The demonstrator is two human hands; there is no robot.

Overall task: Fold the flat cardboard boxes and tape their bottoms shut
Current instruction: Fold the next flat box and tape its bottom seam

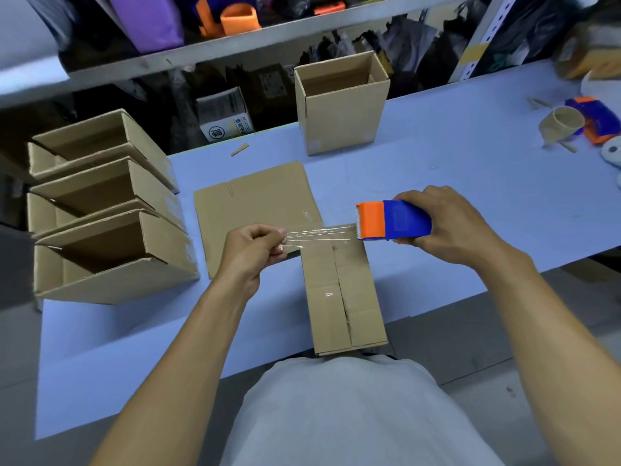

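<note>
Over the folded box at the desk's near edge, the right hand grasps a blue and orange dispenser while the left hand pinches the free end of the clear tape, which is stretched between them above the far end of the box. That box lies with its closed bottom flaps facing up; the centre seam runs toward the person and looks only partly taped, with a gap showing near the close end. This appears to be the taping step, with a fresh strip drawn out but not yet laid. Next, the strip likely needs to be lined up with the seam, pressed down along it, and cut on the dispenser's teeth.

Just behind lies a flat box, still to be folded. To the left, finished boxes lie stacked on their sides, and another stands upright at the far edge. A second dispenser and a spare roll sit well apart to the right.
</note>
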